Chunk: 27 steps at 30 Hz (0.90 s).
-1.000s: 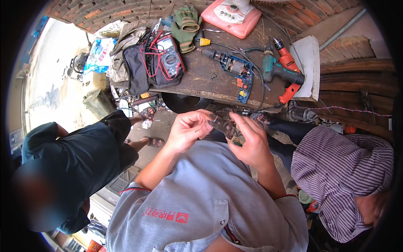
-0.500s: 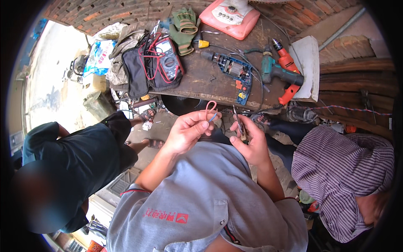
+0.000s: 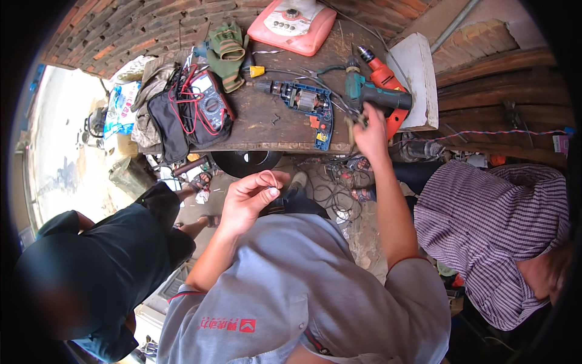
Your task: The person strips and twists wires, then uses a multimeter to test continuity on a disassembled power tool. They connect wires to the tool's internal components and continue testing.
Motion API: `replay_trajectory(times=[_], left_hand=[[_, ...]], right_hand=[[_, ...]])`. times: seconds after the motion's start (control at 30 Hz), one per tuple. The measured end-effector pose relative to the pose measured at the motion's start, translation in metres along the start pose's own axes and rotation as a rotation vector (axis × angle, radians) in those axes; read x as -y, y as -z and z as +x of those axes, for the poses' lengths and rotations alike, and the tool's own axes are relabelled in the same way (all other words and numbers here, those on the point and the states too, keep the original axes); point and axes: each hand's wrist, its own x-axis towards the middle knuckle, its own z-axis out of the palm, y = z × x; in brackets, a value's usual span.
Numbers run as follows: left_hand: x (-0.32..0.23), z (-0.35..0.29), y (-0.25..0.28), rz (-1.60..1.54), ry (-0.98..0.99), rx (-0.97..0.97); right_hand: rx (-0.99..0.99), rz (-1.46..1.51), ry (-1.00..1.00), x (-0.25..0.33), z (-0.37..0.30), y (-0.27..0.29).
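My left hand point(image 3: 247, 197) is closed in a pinch on a short reddish wire point(image 3: 268, 176) bent into a loop, in front of my shirt. The wire's ends are hidden by the fingers. My right hand point(image 3: 372, 133) reaches over the table's front edge, fingers bent down around the pliers, which are mostly hidden. Just beyond those fingers lies a teal cordless drill point(image 3: 379, 94), partly over an orange drill point(image 3: 388, 79). Left of the right hand, an opened blue drill point(image 3: 306, 100) shows its motor and gears.
The wooden table point(image 3: 260, 130) carries a multimeter point(image 3: 210, 103) with red leads on a black case, a green glove point(image 3: 227, 57), a pink-and-white appliance base point(image 3: 291, 27) and a white board point(image 3: 424, 85). One person point(image 3: 103, 261) is at left, another point(image 3: 494, 236) at right. Cables point(image 3: 330, 197) lie on the ground.
My right hand has moved from beside the left hand forward to the table edge, carrying the pliers. The left hand keeps its wire loop, a little lower. The view has shifted right.
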Motion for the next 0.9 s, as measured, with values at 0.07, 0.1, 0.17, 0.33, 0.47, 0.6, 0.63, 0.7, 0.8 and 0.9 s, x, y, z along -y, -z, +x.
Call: replay_trajectory(times=[0.07, 0.1, 0.17, 0.33, 0.47, 0.6, 0.63, 0.7, 0.8, 0.9], left_hand=[[0.001, -0.001, -0.002, 0.004, -0.026, 0.006], [-0.001, -0.002, -0.004, -0.042, 0.009, -0.002], [-0.002, -0.007, -0.006, -0.087, 0.05, -0.039], [0.008, -0.018, -0.003, -0.15, 0.026, -0.187], [0.013, -0.02, -0.007, -0.203, 0.042, -0.231], [0.009, -0.017, -0.015, -0.219, 0.093, -0.156], [0.007, -0.015, -0.018, -0.231, 0.108, -0.149], [0.003, -0.012, -0.024, -0.248, 0.134, -0.138], [0.007, -0.013, -0.028, -0.274, 0.141, -0.142], [0.018, -0.002, -0.033, -0.258, 0.225, -0.175]], right_hand=[[-0.065, -0.148, 0.097, 0.006, 0.039, -0.002], [-0.105, -0.204, 0.127, 0.006, 0.057, -0.003], [-0.08, -0.231, 0.116, 0.006, 0.076, -0.007], [-0.093, -0.081, 0.168, 0.011, 0.032, -0.011], [0.077, -0.389, 0.014, -0.013, -0.028, -0.02], [-0.014, -0.395, 0.018, -0.043, -0.031, -0.034], [0.003, -0.349, 0.012, -0.048, -0.031, -0.032], [0.034, -0.249, 0.002, -0.043, -0.028, -0.025], [-0.052, -0.2, 0.005, -0.029, -0.018, -0.004], [-0.101, -0.199, 0.026, -0.02, 0.021, 0.007]])
